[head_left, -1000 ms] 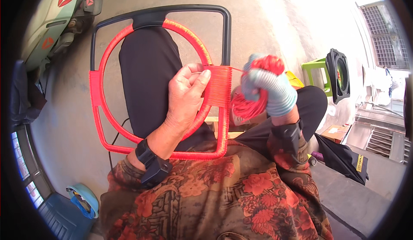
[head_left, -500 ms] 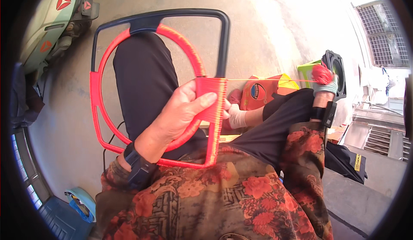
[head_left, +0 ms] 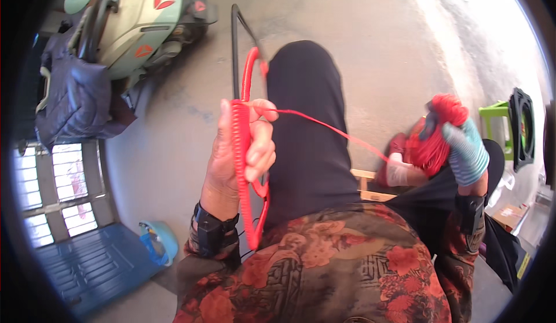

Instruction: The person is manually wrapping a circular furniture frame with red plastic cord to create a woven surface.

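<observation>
My bare left hand grips a flat frame, now seen nearly edge-on. Red cord is wound tightly around the frame's near part, while its far part is bare black. From the wound section a slack red strand runs across my lap toward my right hand. That hand wears a striped teal glove and is closed around a hank of red cord. The frame's inner ring is mostly hidden by the edge-on angle and my fingers.
A pale green scooter stands at the far left, with a dark padded cover beside it. A light blue basin is at the left. To the right are a green stool and a black frame.
The frame has turned from face-on to edge-on and shifted left in the picture. My right hand has come nearer and lower, and the strand, taut before, now sags. The view has swung left.
</observation>
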{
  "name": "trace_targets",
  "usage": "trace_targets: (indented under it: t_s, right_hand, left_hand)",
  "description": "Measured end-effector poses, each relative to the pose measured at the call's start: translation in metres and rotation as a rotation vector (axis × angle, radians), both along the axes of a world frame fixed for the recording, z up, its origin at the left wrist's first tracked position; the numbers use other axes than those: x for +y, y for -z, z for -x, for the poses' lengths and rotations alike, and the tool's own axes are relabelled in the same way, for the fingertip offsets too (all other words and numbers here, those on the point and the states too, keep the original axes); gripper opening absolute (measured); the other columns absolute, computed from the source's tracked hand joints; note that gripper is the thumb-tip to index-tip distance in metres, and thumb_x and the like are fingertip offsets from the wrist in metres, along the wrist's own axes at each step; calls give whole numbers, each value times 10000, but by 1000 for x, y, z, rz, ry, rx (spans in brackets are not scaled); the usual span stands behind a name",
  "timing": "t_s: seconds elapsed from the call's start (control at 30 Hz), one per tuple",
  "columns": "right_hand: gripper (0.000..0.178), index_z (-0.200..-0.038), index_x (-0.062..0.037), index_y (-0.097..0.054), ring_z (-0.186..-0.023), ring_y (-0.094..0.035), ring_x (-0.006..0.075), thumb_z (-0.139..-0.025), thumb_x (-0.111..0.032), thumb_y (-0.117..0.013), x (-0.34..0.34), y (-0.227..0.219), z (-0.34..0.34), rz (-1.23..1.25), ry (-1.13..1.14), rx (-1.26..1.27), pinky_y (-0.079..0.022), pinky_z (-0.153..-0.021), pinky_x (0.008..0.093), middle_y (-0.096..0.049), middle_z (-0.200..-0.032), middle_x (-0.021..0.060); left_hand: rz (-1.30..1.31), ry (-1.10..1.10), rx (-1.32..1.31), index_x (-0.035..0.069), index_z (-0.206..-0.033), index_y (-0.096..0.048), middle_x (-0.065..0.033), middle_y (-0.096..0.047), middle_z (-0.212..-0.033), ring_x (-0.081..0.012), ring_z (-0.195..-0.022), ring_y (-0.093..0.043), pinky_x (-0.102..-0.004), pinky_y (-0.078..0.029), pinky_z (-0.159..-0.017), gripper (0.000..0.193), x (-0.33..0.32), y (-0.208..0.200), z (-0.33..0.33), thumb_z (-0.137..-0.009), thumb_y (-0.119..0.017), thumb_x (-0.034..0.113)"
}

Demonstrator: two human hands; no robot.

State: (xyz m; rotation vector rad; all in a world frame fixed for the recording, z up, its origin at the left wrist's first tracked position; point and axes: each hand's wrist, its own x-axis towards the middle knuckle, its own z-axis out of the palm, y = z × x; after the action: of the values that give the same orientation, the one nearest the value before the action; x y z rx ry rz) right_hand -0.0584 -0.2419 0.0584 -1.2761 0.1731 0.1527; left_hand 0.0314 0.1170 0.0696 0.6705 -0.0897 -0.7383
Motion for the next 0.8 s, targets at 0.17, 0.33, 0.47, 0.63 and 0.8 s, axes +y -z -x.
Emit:
trace_targets:
  t_s: [0.17,0.33,0.47,0.63,0.8]
  right_hand:
    - [217,-870,-34,-626,-707,-606,112,-682,-62,-729,60,-19,-23,546,-218,15,-507,-669,270,-608,-763,20]
    - [197,-837,-28,-647,-726,-635,129,-684,-73,-763,76,-9,-37,585,-257,-47,-517,-679,271,-644,-800,49]
    - [167,-868,-30,-657,-730,-659,171,-717,-35,-727,105,-19,-43,530,-189,-345,-525,-684,286,-658,-780,71]
    - [306,-950,-123,-672,-672,-632,270,-664,-110,-780,155,-36,-71,699,-62,-919,-504,-597,327,-642,-769,67]
    - [283,-909,-116,-629,-714,-637,284,-639,-163,-703,165,-38,-70,854,-170,-938,-500,-628,376,-630,-753,71]
  left_hand:
    - [244,127,-101,25,-961,-430,21,-426,-434,-90,-281,-400,-195,-272,-315,613,27,3,0,-953,-314,627]
    - [376,215,-124,12,-956,-436,-84,-580,-549,-162,-366,-555,-223,-349,-333,511,33,8,1,-983,-381,519]
    - [263,183,-78,43,-917,-430,-7,-428,-431,-94,-275,-398,-196,-254,-289,642,26,1,8,-897,-383,683]
    - [55,79,11,47,-911,-455,-14,-421,-478,-81,-315,-355,-198,-266,-296,677,12,2,27,-869,-386,720]
    - [-80,-36,224,20,-1072,-546,-40,-505,-569,-112,-406,-461,-219,-393,-363,659,-1,-3,39,-920,-404,645]
